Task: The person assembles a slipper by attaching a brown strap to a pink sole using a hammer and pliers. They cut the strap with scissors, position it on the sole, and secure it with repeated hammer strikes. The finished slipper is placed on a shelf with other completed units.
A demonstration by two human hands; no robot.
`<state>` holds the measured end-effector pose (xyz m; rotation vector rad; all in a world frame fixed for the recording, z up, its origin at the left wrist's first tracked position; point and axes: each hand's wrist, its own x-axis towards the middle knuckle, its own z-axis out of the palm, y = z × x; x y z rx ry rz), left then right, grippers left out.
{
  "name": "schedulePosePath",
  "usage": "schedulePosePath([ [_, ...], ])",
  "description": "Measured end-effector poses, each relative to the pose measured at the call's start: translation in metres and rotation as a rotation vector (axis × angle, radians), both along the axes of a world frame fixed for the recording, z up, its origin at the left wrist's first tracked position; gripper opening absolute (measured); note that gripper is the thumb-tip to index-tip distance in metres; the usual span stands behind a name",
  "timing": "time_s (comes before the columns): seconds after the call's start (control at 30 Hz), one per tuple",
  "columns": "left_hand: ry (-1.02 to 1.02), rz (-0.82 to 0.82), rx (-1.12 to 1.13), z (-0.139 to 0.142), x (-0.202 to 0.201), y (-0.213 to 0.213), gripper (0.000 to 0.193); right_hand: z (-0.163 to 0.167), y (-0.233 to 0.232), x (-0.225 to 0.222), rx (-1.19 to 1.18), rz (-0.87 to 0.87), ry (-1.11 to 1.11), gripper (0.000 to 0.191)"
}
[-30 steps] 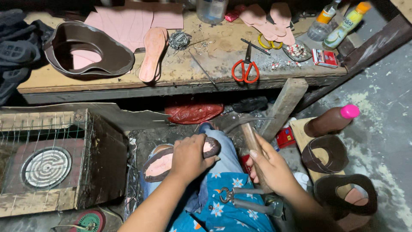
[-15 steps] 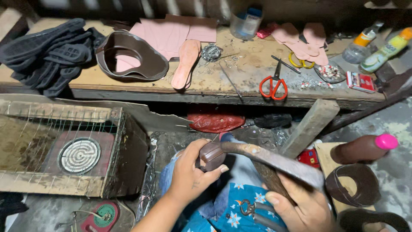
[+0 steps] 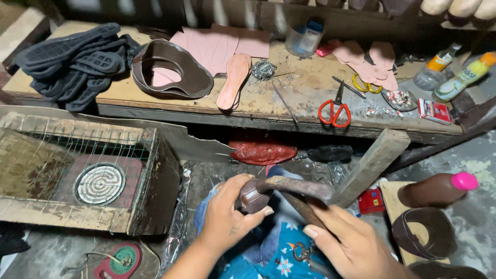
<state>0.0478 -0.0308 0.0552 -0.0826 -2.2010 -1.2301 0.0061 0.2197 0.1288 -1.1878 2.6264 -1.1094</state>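
My left hand (image 3: 227, 217) grips a small brown leather shoe piece (image 3: 254, 196) over my lap, thumb pressed on its right edge. My right hand (image 3: 346, 243) holds a hammer by its wooden handle, and the worn metal hammer head (image 3: 297, 187) rests on top of the brown piece. Blue flowered cloth (image 3: 281, 258) covers my knees below both hands. The lower part of the brown piece is hidden by my left fingers.
A wooden bench (image 3: 305, 98) ahead carries black soles (image 3: 72, 62), a brown shoe upper (image 3: 170, 70), pink insoles (image 3: 235, 80), red scissors (image 3: 335, 111) and bottles (image 3: 454, 77). A wire-caged heater coil (image 3: 98, 183) sits left. A slanted plank (image 3: 369, 165) and brown uppers (image 3: 423, 232) lie right.
The camera tilted up, showing more of the bench. My right hand swung the hammer from beside my knee onto the brown piece, which my left hand keeps holding.
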Motion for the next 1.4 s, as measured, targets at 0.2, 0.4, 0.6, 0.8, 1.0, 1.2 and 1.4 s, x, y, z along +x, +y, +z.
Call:
schedulePosePath([
  [0.2,-0.079,-0.032,0.079,-0.004,0.014,-0.006,0.069,-0.016,0.006,0.002,0.040,-0.049,0.008,0.050],
  [0.4,-0.041,-0.051,0.122,-0.006,0.023,-0.013,0.070,-0.050,0.020,0.001,-0.048,-0.154,-0.099,0.058],
  [0.6,-0.067,-0.344,0.894,-0.022,0.021,-0.051,0.062,-0.065,0.003,-0.008,-0.551,-0.154,-0.804,0.073],
  [0.8,-0.260,-0.574,1.703,-0.069,-0.009,-0.060,0.054,-0.080,-0.041,-0.014,-0.425,-0.098,-1.007,0.070],
  [1.0,-0.386,-0.488,1.728,-0.085,-0.008,-0.054,0.047,-0.081,-0.068,-0.020,-0.395,-0.148,-0.950,0.070],
  [1.2,-0.335,-0.491,1.609,-0.092,-0.018,-0.072,0.038,-0.058,-0.054,-0.012,-0.265,-0.099,-0.482,0.061],
  [1.4,-0.399,-0.249,1.570,-0.110,-0.028,-0.068,0.034,-0.067,-0.060,0.001,-0.680,0.131,-0.071,0.037],
])
